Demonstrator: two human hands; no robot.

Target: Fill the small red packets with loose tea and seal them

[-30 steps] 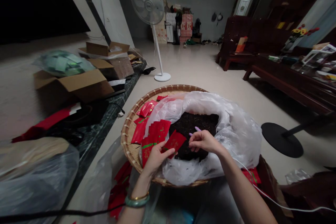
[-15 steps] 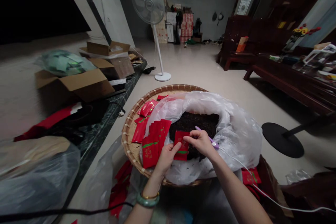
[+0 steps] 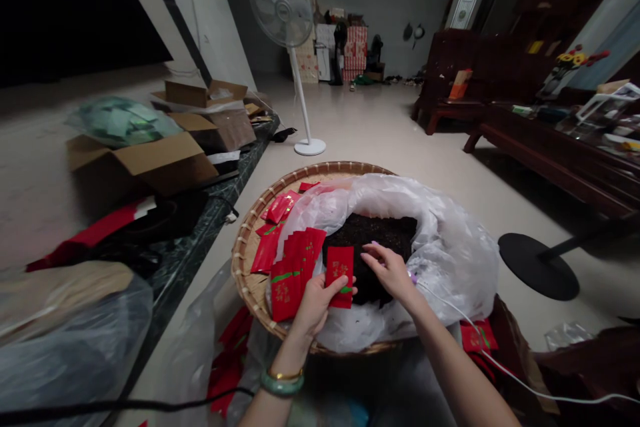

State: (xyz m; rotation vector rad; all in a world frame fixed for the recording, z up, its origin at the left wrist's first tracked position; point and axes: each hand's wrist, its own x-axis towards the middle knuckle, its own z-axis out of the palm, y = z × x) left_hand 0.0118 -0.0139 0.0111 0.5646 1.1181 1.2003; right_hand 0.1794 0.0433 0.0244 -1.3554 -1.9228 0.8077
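the red envelope [image 3: 340, 275] now stands more upright, its top toward 12 o'clock; earlier it lay tilted across the fingers. the left hand [image 3: 315, 307] has moved toward 3 o'clock and alone pinches the lower part of it. the right hand [image 3: 390, 273], which was touching the envelope half a second ago, has let go and is now just beside it at 3 o'clock, above the dark block [image 3: 370, 240]. only a small bit of the lilac stick [image 3: 412, 275] shows now, near the right wrist.
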